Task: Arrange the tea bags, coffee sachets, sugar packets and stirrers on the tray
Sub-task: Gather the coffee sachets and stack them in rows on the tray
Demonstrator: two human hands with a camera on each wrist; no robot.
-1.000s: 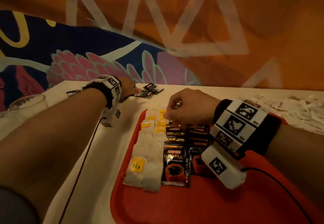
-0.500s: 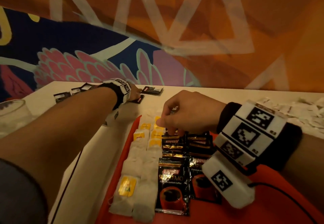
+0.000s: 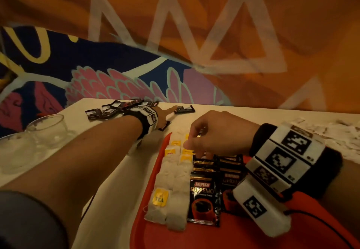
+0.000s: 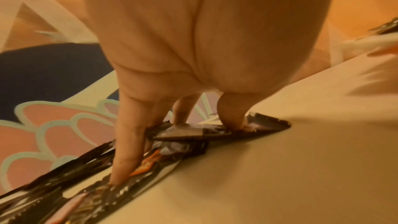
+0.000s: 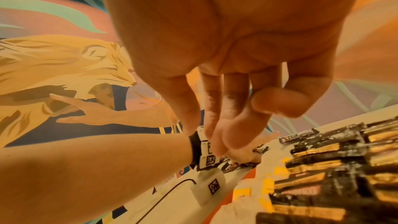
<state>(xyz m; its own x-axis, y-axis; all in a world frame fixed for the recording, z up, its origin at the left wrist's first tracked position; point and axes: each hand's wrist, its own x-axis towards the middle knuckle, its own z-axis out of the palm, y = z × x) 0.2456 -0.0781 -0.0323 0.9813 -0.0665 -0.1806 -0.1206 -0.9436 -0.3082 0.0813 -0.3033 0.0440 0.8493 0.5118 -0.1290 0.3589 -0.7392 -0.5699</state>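
A red tray (image 3: 253, 235) holds two columns of tea bags (image 3: 175, 180) and, to their right, two columns of black coffee sachets (image 3: 204, 200). My right hand (image 3: 194, 149) hovers at the far end of those columns, fingers hanging down and touching the farthest sachet; the right wrist view shows nothing between them. My left hand (image 3: 163, 116) reaches over the table beyond the tray's far left corner. Its spread fingertips (image 4: 120, 173) press on loose coffee sachets (image 4: 193, 133), thumb on top of one. More loose sachets (image 3: 109, 110) lie at its left. No stirrers are in view.
A heap of white sugar packets (image 3: 331, 132) lies on the table at the far right. Two clear glasses (image 3: 46, 130) stand at the left edge. One sachet (image 3: 185, 109) lies alone near the wall. A cable runs from each wrist unit.
My left hand has slid a little towards the tray's corner with a sachet under it. The right hand has stayed at the far end of the coffee columns.
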